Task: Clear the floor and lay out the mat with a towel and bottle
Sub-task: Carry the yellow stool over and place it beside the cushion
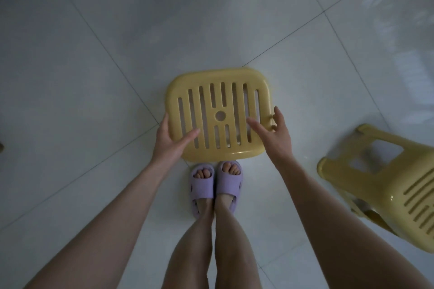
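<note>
A yellow plastic stool with a slotted seat stands on the white tiled floor just in front of my feet. My left hand grips the seat's left edge, thumb lying on top and fingers wrapped around the rim. My right hand grips the right edge in the same way, thumb on the seat and fingers curled over the side. No mat, towel or bottle is in view.
A second yellow stool lies tipped on its side at the right. My feet in purple slippers stand right behind the gripped stool. White floor tiles spread to the left and ahead.
</note>
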{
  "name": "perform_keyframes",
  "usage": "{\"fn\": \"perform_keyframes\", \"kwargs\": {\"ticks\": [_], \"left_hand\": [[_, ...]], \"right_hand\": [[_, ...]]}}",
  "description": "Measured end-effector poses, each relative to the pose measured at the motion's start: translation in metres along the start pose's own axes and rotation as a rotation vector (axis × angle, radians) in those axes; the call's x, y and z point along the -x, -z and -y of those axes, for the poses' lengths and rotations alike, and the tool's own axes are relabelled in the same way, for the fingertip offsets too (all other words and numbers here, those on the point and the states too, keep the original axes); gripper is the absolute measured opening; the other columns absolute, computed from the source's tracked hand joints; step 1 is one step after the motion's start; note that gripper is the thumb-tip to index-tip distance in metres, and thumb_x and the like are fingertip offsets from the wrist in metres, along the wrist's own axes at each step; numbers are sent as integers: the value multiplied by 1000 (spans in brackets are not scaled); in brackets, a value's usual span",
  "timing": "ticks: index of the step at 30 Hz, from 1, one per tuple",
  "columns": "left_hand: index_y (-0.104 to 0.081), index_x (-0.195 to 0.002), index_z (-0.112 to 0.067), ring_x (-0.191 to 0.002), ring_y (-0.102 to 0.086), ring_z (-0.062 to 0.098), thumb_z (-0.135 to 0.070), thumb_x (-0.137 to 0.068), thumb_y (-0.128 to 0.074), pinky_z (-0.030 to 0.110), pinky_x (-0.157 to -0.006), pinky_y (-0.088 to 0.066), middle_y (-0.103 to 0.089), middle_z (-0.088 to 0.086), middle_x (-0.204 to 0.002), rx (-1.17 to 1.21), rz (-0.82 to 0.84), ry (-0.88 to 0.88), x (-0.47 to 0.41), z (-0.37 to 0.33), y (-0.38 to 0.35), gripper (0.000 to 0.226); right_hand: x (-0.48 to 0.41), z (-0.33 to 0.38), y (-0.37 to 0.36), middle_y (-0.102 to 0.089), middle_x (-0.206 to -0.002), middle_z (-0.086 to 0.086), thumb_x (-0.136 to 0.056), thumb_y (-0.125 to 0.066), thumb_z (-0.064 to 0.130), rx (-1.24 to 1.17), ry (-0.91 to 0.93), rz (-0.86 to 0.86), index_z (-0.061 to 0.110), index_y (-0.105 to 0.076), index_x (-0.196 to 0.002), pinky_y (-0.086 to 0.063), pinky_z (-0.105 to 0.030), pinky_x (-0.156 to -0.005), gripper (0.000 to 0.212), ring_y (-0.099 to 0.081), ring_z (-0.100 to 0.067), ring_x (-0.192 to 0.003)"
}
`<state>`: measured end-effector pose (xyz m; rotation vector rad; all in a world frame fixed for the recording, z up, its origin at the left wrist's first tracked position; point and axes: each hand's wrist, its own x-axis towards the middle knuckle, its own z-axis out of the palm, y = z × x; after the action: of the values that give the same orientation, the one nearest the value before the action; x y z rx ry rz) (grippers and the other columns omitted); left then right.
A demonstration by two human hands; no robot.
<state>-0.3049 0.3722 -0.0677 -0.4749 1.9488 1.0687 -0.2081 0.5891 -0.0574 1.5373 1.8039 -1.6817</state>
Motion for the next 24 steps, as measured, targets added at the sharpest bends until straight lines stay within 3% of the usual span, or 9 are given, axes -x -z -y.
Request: {"fn": "perform_keyframes", "kwargs": {"ticks": [4,6,9,11,14,16,24], "left_hand": [[-2,-149,-39,-142,-27,16,-68,-44,-81,46,-112,-33,-17,-6,-158,17,-36,14,-28,13,-7,134],[0,-149,-39,-139,-33,17,-62,-49,-82,46,-110,-36,-22,-6,-157,48,-43,12,-43,22,-11,131],[-6,-151,-32,-127,-47,17,-40,-65,-83,37,-99,-45,-40,-4,-148,99,-89,-2,-63,34,-17,115],[-18,-150,-27,-115,-55,14,-31,-68,-83,27,-84,-49,-51,-5,-136,115,-123,-14,-72,38,-17,105],[-37,-141,-26,-94,-58,0,-28,-68,-83,22,-74,-48,-60,-14,-110,96,-135,-46,-74,40,-17,86],[-42,-137,-26,-89,-58,-4,-26,-69,-83,17,-67,-46,-59,-19,-102,109,-146,-52,-66,36,-16,79],[-45,-134,-25,-87,-59,-7,-26,-69,-82,14,-64,-47,-60,-21,-100,65,-105,-107,11,-19,2,75]], "right_hand": [[-33,-20,-6,-42,-148,2,-74,-76,49,47,8,-23,25,-19,-152,-41,-29,-99,100,-46,-12,-127],[-50,-30,-11,-41,-149,1,-70,-76,54,70,8,-37,26,-18,-152,-40,-38,-106,104,-45,-19,-131],[-72,-42,-14,-49,-140,1,-66,-76,59,97,1,-42,30,-22,-150,-47,-45,-100,104,-52,-22,-122],[-82,-46,-14,-55,-129,3,-65,-78,57,94,21,-50,32,-29,-146,-55,-38,-84,98,-58,-18,-110],[-86,-50,-12,-59,-112,10,-68,-79,49,75,56,-53,31,-40,-140,-48,-19,-64,84,-60,-4,-94],[-79,-48,-9,-60,-106,13,-68,-80,48,42,64,-56,30,-45,-136,-48,-19,-66,79,-60,-2,-92],[-3,-13,31,-61,-100,19,-67,-79,51,-46,21,-93,31,-49,-129,-50,-22,-71,72,-61,-3,-91]]}}
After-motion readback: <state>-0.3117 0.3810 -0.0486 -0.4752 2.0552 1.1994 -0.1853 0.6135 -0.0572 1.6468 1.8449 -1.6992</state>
